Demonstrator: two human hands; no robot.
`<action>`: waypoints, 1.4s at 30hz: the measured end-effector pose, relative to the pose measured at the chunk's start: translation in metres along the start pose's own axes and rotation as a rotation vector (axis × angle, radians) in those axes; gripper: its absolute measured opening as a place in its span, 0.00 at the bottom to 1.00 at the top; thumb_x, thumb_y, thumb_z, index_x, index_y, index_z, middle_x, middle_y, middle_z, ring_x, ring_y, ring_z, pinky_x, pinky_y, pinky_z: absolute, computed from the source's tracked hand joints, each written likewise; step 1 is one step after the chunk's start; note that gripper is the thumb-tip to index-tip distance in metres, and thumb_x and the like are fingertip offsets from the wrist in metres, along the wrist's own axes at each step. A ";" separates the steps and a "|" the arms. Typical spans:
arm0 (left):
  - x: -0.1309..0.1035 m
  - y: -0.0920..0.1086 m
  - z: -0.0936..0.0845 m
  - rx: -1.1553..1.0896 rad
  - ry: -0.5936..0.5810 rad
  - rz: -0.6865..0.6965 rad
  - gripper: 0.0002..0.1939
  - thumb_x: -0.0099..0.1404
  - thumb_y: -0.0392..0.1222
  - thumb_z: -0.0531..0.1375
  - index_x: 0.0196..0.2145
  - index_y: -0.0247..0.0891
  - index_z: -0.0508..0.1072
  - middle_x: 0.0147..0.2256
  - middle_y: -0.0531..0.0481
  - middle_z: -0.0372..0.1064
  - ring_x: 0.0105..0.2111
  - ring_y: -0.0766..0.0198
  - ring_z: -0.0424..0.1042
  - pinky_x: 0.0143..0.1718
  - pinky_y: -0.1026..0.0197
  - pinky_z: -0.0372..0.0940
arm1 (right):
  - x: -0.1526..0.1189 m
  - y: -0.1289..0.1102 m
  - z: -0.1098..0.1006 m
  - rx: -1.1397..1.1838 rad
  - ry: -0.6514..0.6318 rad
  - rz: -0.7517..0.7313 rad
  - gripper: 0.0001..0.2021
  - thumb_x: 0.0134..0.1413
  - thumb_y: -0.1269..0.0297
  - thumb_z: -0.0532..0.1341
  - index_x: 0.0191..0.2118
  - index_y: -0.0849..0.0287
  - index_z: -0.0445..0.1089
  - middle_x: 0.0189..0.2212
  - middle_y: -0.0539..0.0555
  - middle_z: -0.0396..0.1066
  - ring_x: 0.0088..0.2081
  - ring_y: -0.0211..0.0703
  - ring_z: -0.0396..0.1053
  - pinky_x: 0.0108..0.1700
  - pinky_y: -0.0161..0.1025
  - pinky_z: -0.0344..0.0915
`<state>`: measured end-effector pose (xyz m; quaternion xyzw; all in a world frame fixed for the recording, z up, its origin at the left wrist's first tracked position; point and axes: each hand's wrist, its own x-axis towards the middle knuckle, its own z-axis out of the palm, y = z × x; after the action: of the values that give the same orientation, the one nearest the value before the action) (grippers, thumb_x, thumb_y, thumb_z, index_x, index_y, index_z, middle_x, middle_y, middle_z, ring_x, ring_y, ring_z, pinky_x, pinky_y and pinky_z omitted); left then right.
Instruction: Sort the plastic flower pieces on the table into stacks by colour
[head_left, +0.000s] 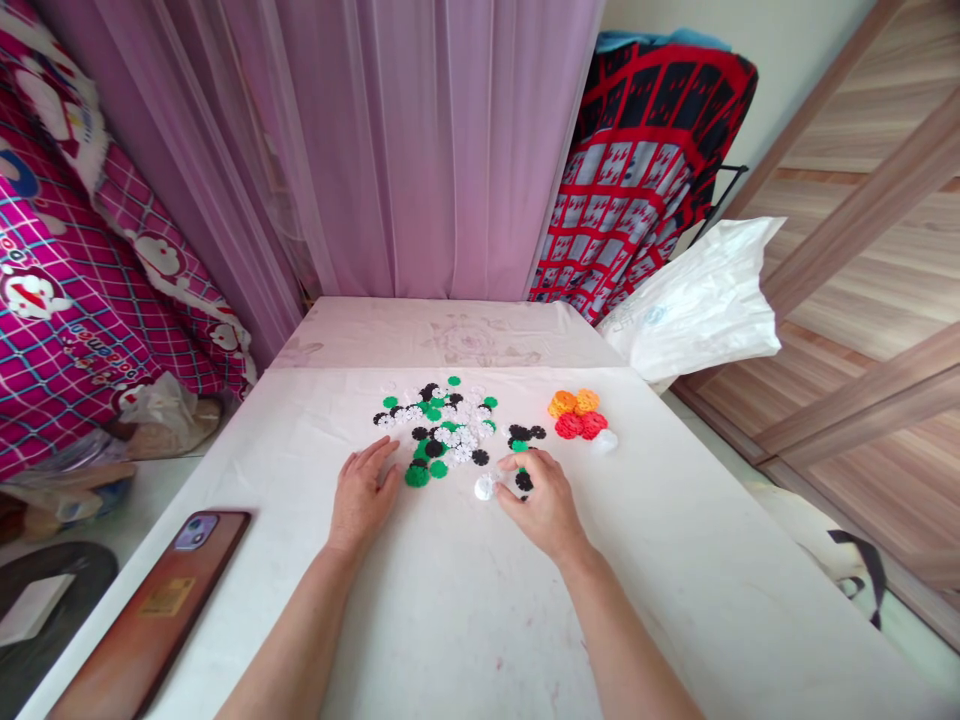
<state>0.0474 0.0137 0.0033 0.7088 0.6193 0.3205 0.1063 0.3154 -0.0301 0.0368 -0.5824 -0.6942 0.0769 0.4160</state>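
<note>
The left hand point(364, 497) lies on the white table point(465, 610), palm down, its thumb and fingers apart with nothing between them; its fingertips are near the left edge of a loose spread of notched discs point(463, 438), black, green, white and clear, many of them overlapping, around the middle of the table; the right hand point(546, 503) is bent over the table to the right of that spread, thumb and forefinger curved towards each other just beside a small white pile point(485, 487); I cannot tell whether they pinch a disc; black discs point(519, 434) lie just beyond the right hand, and a green disc point(520, 447) is near its knuckles; further right, well apart from the spread, orange discs point(574, 402) and red discs point(580, 426) sit in touching piles, with a whitish pile point(604, 441) beside the red; a phone point(161, 610) lies back up along the table's left edge; behind the table hangs a purple curtain point(450, 150)
</note>
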 end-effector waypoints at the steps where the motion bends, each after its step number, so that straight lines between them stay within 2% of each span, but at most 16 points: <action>1: 0.000 0.000 0.000 -0.003 -0.001 0.003 0.20 0.64 0.46 0.52 0.51 0.44 0.73 0.55 0.47 0.70 0.52 0.54 0.71 0.61 0.42 0.56 | -0.001 -0.002 0.001 -0.035 -0.017 -0.025 0.08 0.44 0.69 0.62 0.34 0.53 0.66 0.35 0.51 0.75 0.42 0.47 0.70 0.47 0.45 0.62; 6: 0.000 0.001 -0.001 -0.012 -0.004 0.000 0.20 0.64 0.47 0.52 0.51 0.43 0.73 0.56 0.46 0.69 0.50 0.54 0.72 0.61 0.42 0.56 | -0.001 -0.002 0.007 -0.141 -0.048 -0.083 0.09 0.45 0.70 0.62 0.35 0.53 0.66 0.35 0.51 0.75 0.41 0.48 0.69 0.44 0.44 0.60; 17: -0.001 0.001 -0.002 0.006 0.011 0.015 0.19 0.65 0.46 0.53 0.51 0.44 0.73 0.56 0.47 0.70 0.51 0.54 0.72 0.61 0.41 0.57 | -0.003 -0.001 0.011 -0.159 -0.063 -0.118 0.10 0.45 0.71 0.63 0.36 0.54 0.66 0.34 0.50 0.74 0.41 0.47 0.67 0.44 0.43 0.58; 25: -0.001 0.002 -0.002 0.008 0.003 -0.002 0.19 0.64 0.46 0.53 0.51 0.44 0.73 0.56 0.48 0.69 0.51 0.54 0.72 0.61 0.41 0.56 | -0.003 0.000 0.008 -0.183 -0.052 -0.118 0.06 0.49 0.68 0.62 0.35 0.54 0.67 0.34 0.51 0.75 0.41 0.47 0.67 0.44 0.42 0.58; 30: 0.000 0.000 -0.001 -0.002 0.001 0.004 0.19 0.64 0.46 0.53 0.51 0.45 0.73 0.56 0.48 0.69 0.50 0.55 0.72 0.61 0.43 0.56 | 0.013 0.021 0.003 -0.219 0.027 -0.073 0.06 0.54 0.69 0.57 0.36 0.54 0.70 0.35 0.52 0.75 0.41 0.46 0.68 0.44 0.42 0.60; 35: 0.000 -0.001 0.000 0.001 -0.005 0.001 0.19 0.65 0.46 0.52 0.51 0.44 0.73 0.56 0.47 0.69 0.51 0.54 0.72 0.61 0.42 0.56 | 0.040 0.047 0.012 -0.298 -0.059 -0.036 0.15 0.56 0.69 0.55 0.47 0.54 0.72 0.47 0.55 0.74 0.48 0.49 0.67 0.50 0.46 0.61; 37: 0.000 -0.001 0.000 0.004 0.005 0.011 0.19 0.65 0.47 0.53 0.50 0.44 0.74 0.56 0.47 0.70 0.50 0.54 0.73 0.61 0.42 0.56 | 0.046 0.054 0.018 -0.328 -0.098 -0.035 0.16 0.56 0.68 0.56 0.49 0.54 0.72 0.51 0.56 0.72 0.51 0.50 0.67 0.52 0.48 0.61; 39: 0.000 -0.002 0.001 0.003 0.009 0.014 0.19 0.65 0.47 0.53 0.50 0.44 0.74 0.56 0.47 0.70 0.49 0.55 0.73 0.61 0.42 0.57 | 0.046 0.059 0.022 -0.356 -0.120 -0.028 0.15 0.56 0.68 0.56 0.48 0.54 0.73 0.50 0.56 0.73 0.51 0.50 0.67 0.52 0.48 0.61; 42: 0.000 -0.002 0.001 -0.004 0.005 0.008 0.19 0.65 0.47 0.53 0.50 0.44 0.73 0.55 0.47 0.70 0.51 0.54 0.72 0.61 0.42 0.56 | 0.040 0.064 0.023 -0.374 -0.088 -0.004 0.12 0.57 0.66 0.57 0.44 0.54 0.74 0.46 0.55 0.75 0.47 0.48 0.68 0.51 0.46 0.61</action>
<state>0.0465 0.0138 0.0018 0.7104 0.6160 0.3239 0.1050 0.3491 0.0330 0.0035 -0.6444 -0.7150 -0.0287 0.2698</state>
